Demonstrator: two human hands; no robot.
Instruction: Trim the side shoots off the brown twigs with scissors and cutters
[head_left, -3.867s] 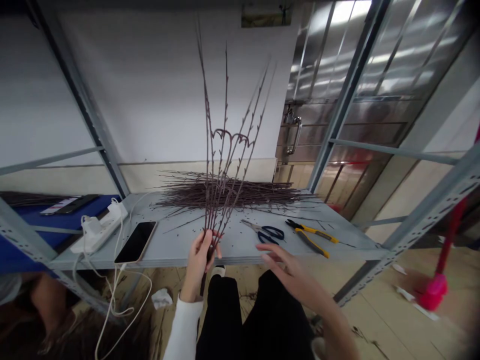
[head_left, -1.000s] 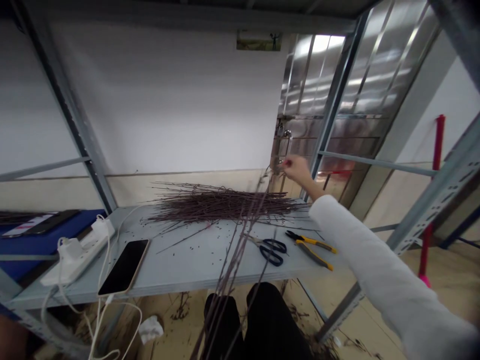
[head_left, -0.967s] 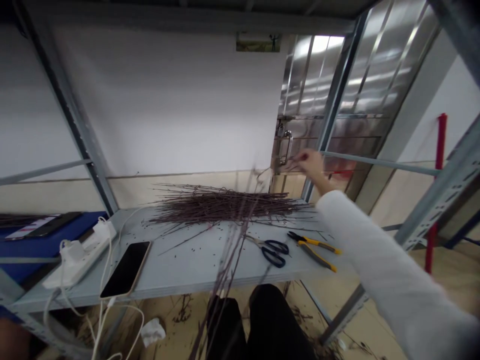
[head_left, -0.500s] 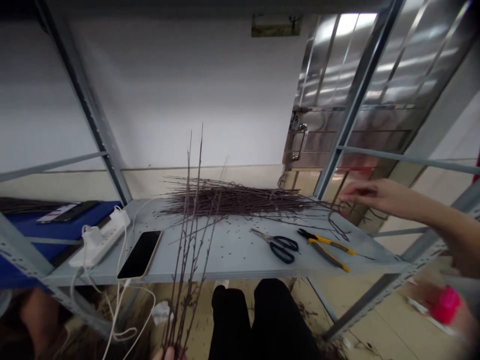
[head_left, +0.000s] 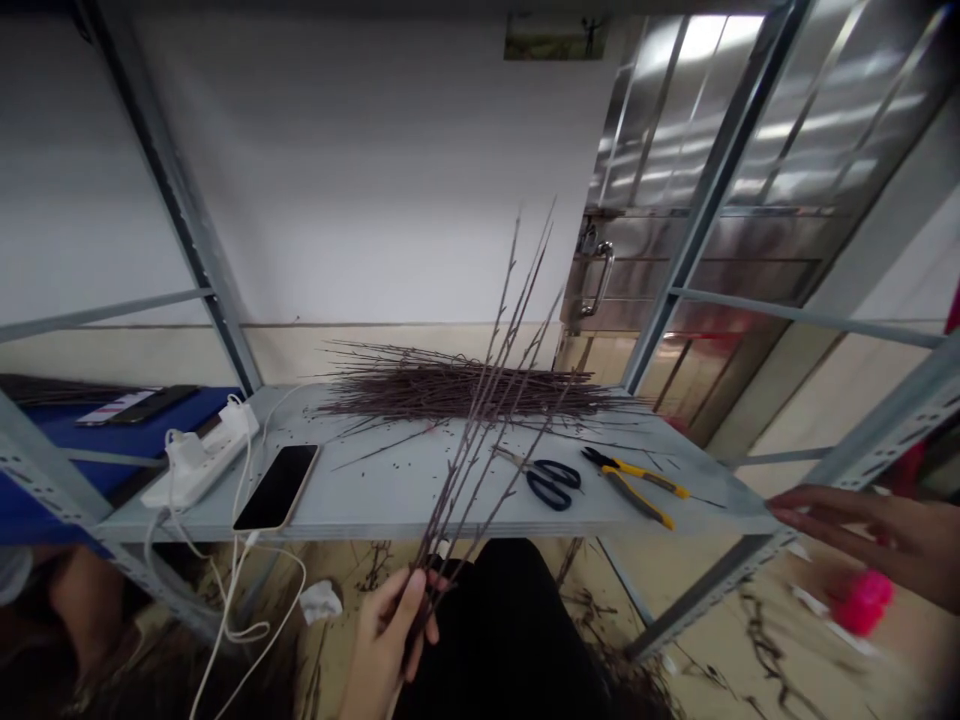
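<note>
Left hand: closed around a fanned bunch of budded twigs, leaning right, its base before the front edge of the shelf | Right hand: fingers outstretched, beside the front right corner | Branch pile: along back edge | Scissors, pliers: toward right edge | Phone: near front left corner

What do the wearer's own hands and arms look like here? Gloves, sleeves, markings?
Both bare, no gloves. Left hand: five-fingered, no ring or marking that I can make out. Right hand: same, but soft and cut off by the frame edge, so fine detail can't be judged. No sleeve visible on either. Black trousers below.
</note>
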